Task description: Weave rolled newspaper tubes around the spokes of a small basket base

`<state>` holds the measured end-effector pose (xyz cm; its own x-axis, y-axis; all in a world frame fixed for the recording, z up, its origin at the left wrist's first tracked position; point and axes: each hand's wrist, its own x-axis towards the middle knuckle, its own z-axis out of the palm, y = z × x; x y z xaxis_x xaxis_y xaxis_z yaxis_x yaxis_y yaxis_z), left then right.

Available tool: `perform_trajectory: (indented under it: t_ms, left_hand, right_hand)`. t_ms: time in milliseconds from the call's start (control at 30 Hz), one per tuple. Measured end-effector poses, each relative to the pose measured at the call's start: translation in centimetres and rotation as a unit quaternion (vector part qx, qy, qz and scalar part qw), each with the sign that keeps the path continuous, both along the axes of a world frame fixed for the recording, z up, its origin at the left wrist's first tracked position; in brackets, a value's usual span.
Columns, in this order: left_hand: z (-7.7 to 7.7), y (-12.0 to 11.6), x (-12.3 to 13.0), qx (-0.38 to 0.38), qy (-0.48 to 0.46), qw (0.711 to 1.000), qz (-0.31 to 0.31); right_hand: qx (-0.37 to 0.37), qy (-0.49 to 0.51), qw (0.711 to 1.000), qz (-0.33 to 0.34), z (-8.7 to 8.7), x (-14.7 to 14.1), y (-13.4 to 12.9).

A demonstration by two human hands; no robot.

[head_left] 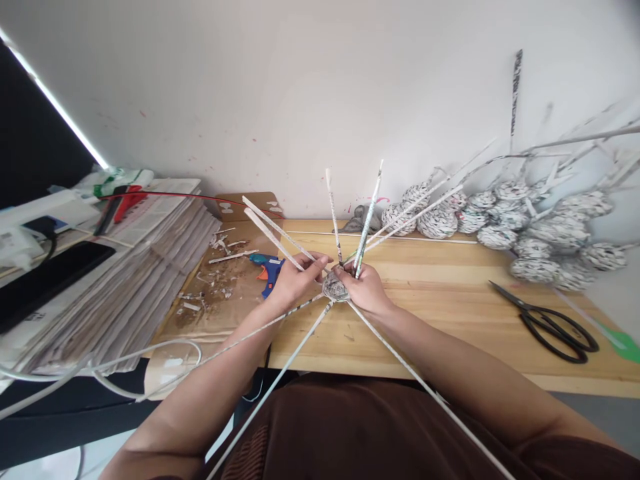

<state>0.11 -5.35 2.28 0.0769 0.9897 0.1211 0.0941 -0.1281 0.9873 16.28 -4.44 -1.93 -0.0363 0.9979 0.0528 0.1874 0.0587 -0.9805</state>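
Note:
A small round woven piece of rolled newspaper (335, 287) is held up between my hands over the wooden table. Several long paper tubes (375, 207) radiate from it, some up toward the wall and others down toward my lap. My right hand (367, 288) grips the woven piece at its right side, thumb on top near the upright tubes. On the other side, my left hand (300, 275) has thumb and fingers closed on a paper tube (274, 235) beside the weave. Exactly which strands lie under the fingers is hidden.
Black scissors (543, 323) lie at right on the table (430, 347). Woven paper balls (545, 230) are heaped against the wall. A blue glue gun (271, 275) and paper scraps lie on cardboard at left, near stacked newspapers (150, 267), a black phone (60, 283) and white cables (145, 350).

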Motion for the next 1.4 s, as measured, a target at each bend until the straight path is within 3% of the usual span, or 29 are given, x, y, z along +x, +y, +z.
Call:
perform_trajectory:
  t_ms: [100, 233, 367, 500, 600, 667, 800, 900, 1100, 1233, 1400]
  left_hand:
    - [0.3, -0.3, -0.3, -0.055, -0.073, 0.993, -0.073]
    - [1.1, -0.5, -1.6, -0.122, -0.145, 0.964, -0.188]
    - [1.4, -0.5, -2.5, -0.181, -0.206, 0.936, -0.222]
    - [1.1, -0.3, -2.0, -0.217, -0.247, 0.93, -0.165]
    - [0.5, -0.2, -1.0, -0.207, -0.199, 0.955, -0.079]
    - [0.0, 0.1, -0.3, -0.161, -0.133, 0.977, -0.03]
    - [-1.3, 0.9, 0.7, -0.107, -0.065, 0.992, -0.017]
    - [-1.9, 1.5, 1.2, -0.127, -0.104, 0.986, -0.008]
    - [-1.4, 1.6, 1.7, -0.227, -0.131, 0.965, 0.03]
    - [-1.1, 1.8, 1.9, -0.208, -0.119, 0.97, 0.048]
    - [-1.2, 2.6, 1.8, -0.175, -0.137, 0.973, 0.059]
  right_hand:
    - [-0.002, 0.008, 1.0, -0.001, -0.1, 0.0, 0.1]
    - [-0.012, 0.038, 0.999, -0.01, 0.0, -0.1, 0.2]
    - [-0.015, 0.081, 0.997, -0.007, -0.1, -0.2, 0.2]
    - [-0.019, 0.074, 0.997, -0.013, -0.4, -0.2, 0.3]
    - [-0.02, 0.048, 0.998, -0.017, -0.3, -0.2, 0.2]
    - [-0.015, 0.025, 0.999, -0.015, 0.0, -0.2, 0.1]
    - [0.017, -0.014, 1.0, 0.003, 0.8, 0.1, -0.2]
    - [0.026, -0.02, 0.999, -0.003, 1.0, 0.2, -0.1]
    - [0.054, -0.03, 0.998, -0.01, 0.9, 0.5, 0.2]
    - [0.061, -0.019, 0.998, 0.008, 0.7, 0.6, 0.4]
    - [0.012, -0.01, 1.0, -0.028, 1.0, 0.8, 0.7]
